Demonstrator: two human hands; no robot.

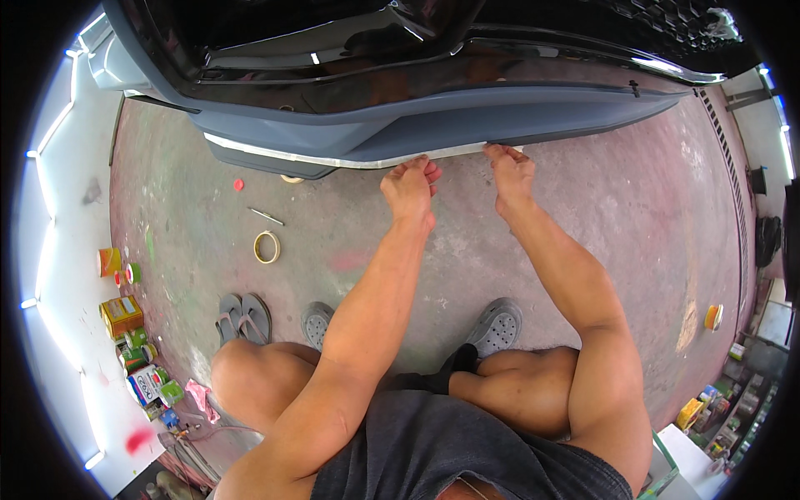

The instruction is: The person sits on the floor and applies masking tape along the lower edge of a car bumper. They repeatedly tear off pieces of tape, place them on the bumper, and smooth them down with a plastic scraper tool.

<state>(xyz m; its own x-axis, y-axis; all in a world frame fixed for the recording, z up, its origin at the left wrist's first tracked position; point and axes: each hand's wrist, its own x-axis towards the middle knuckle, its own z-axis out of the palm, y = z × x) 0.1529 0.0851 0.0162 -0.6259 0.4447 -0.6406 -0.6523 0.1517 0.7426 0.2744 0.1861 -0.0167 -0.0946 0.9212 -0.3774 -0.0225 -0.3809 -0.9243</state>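
Observation:
A strip of white masking tape (275, 153) runs along the lower edge of a grey-blue car bumper (333, 129). My left hand (410, 187) is at the strip near the bumper's middle, its thumb and forefinger closed on the tape and the other fingers curled. Farther right, my right hand (512, 172) pinches the tape close to its visible end, just under the bumper's edge. Both arms reach forward from my crouched knees. The fingertips cover small parts of the strip, so how firmly it sticks there cannot be seen.
On the concrete floor (350, 225) to the left lie a tape roll (267, 247), a thin pen-like tool (267, 217) and a red scrap (239, 185). Flip-flops (253, 319) sit by my left knee. Several paint cans (122, 315) line the left wall.

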